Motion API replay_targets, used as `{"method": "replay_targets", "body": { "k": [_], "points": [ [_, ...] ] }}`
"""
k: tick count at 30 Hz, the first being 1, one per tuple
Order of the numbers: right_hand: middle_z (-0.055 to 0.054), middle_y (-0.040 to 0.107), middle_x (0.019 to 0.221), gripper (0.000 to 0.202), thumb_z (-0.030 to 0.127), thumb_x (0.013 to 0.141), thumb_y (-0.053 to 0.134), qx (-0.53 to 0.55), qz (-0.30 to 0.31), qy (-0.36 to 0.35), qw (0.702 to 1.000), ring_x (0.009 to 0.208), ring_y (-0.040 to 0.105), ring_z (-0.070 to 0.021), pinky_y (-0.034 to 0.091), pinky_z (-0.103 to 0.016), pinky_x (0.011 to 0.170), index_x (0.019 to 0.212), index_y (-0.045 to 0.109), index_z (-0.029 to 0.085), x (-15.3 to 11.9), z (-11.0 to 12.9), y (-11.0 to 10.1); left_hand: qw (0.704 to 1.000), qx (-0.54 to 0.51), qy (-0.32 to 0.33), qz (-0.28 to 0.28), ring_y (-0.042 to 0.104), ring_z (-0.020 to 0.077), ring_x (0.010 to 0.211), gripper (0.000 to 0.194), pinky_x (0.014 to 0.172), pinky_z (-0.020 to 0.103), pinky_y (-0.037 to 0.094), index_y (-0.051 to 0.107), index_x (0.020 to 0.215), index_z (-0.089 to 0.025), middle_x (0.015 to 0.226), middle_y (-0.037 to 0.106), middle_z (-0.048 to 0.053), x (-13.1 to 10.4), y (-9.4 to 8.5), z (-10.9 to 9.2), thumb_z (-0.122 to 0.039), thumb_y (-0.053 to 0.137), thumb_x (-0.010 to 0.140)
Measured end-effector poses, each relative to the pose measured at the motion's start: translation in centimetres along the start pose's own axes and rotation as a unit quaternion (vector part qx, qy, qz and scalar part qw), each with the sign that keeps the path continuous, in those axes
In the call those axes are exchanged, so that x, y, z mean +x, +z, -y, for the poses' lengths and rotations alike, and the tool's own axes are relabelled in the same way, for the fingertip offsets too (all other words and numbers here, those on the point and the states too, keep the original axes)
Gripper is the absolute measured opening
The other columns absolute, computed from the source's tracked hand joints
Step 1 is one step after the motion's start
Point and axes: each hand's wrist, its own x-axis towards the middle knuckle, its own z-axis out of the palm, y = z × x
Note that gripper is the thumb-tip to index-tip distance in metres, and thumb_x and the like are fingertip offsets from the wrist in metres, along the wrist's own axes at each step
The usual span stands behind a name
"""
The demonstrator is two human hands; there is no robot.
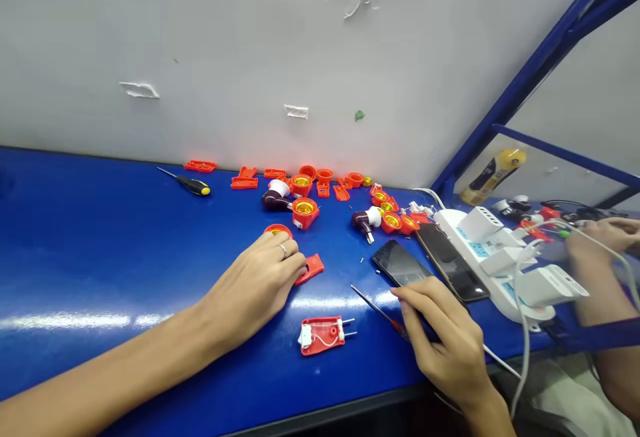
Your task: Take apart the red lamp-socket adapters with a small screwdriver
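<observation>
My left hand [265, 267], with a ring on one finger, curls over a red plastic lamp-holder shell [314, 267]. A round red rim [278, 229] shows past its knuckles; my hand hides whether it joins that shell. Below, an opened red plug half [323, 337] lies with two metal pins, a white switch and a wire showing. My right hand [440, 337] has thumb and forefinger pinched together over the near end of a black phone [403, 262]; anything between them is too small to tell. Beside the thumb, a screwdriver [373, 304] points up-left, its red handle partly hidden by my hand.
Red lamp holders [305, 212] with gold sockets and loose shells line the wall. A black-and-yellow screwdriver [193, 185] lies far left. At right are a second phone [450, 260], a white power strip [463, 240] with chargers, and another person's arm [600, 270] beyond a blue frame.
</observation>
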Motion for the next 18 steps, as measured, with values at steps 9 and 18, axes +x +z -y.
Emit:
{"method": "replay_targets", "body": {
  "k": [9, 18],
  "points": [
    [-0.007, 0.066, 0.097, 0.029, -0.003, 0.092, 0.058, -0.006, -0.004, 0.011, 1.0, 0.089, 0.062, -0.0172, 0.052, -0.034, 0.079, 0.114, 0.065, 0.014, -0.1, 0.0, 0.2, 0.985, -0.089, 0.149, 0.022, 0.046, 0.0189, 0.076, 0.027, 0.071, 0.032, 0.039, 0.061, 0.089, -0.013, 0.082, 0.056, 0.005, 0.2, -2.4, -2.0, -0.003, 0.041, 0.104],
    [-0.007, 0.066, 0.097, 0.029, -0.002, 0.092, 0.059, -0.008, 0.006, 0.02, 1.0, 0.089, 0.063, -0.0171, 0.053, -0.033, 0.08, 0.115, 0.065, 0.015, -0.1, -0.2, 0.2, 0.978, -0.077, 0.179, 0.069, 0.041, 0.0196, 0.073, 0.032, 0.073, 0.035, 0.037, 0.061, 0.084, -0.013, 0.078, 0.053, 0.005, -0.1, -2.7, -3.0, -0.002, 0.038, 0.103]
  ]
}}
